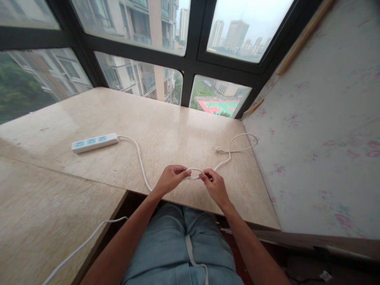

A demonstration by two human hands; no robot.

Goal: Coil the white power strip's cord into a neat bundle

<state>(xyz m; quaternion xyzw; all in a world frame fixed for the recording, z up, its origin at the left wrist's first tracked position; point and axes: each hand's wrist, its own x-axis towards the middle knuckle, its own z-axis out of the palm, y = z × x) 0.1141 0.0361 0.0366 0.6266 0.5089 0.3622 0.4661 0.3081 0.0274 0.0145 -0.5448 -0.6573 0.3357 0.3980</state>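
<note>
Between my two hands a white power cord (195,169) is bent into a small loop, just above the front of the stone counter. My left hand (172,178) pinches the loop's left side between thumb and fingers. On the right side, my right hand (214,183) grips the same cord with closed fingertips. From the left the cord runs to a white power strip (95,143) with blue sockets, lying on the counter. Past my right hand it curves to a white plug (219,149) resting near the wall. My fingers hide parts of the loop.
The beige stone counter (166,130) reaches back to dark-framed windows (190,59). A flowered wall (320,138) borders the right side. Another white cable (80,247) crosses the lower-left counter section and drops over its edge. My legs stand against the front edge.
</note>
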